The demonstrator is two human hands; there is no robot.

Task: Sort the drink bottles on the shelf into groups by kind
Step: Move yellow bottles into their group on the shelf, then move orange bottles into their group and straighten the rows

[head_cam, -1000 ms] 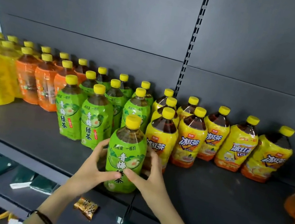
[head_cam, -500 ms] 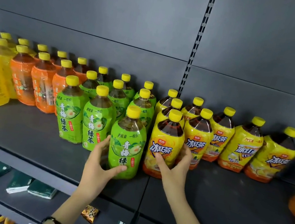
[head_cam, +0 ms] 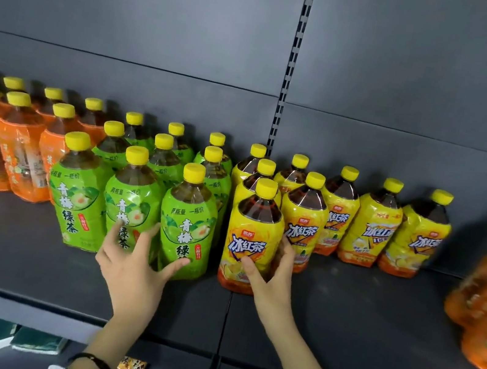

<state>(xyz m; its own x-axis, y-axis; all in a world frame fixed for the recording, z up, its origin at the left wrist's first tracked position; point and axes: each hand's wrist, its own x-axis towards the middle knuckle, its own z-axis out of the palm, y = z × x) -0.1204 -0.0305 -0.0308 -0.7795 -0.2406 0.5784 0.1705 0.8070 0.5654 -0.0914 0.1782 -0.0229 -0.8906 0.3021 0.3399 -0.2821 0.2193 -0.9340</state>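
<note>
The dark shelf [head_cam: 31, 252] carries orange, green and yellow bottles in groups. At its front, the yellow-label bottle [head_cam: 250, 240] stands upright within the right hand [head_cam: 271, 280], whose grip wraps its lower body. The left hand [head_cam: 138, 266] is spread open, thumb touching the neighbouring green-label bottle [head_cam: 186, 226].

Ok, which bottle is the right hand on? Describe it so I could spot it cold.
Find the slotted upright strip in the grey back wall and drop to the shelf. Just left of it stands a column of yellow-label bottles. It is the front one: dark tea, yellow cap, nearest the shelf edge, beside a green-label bottle.
</note>
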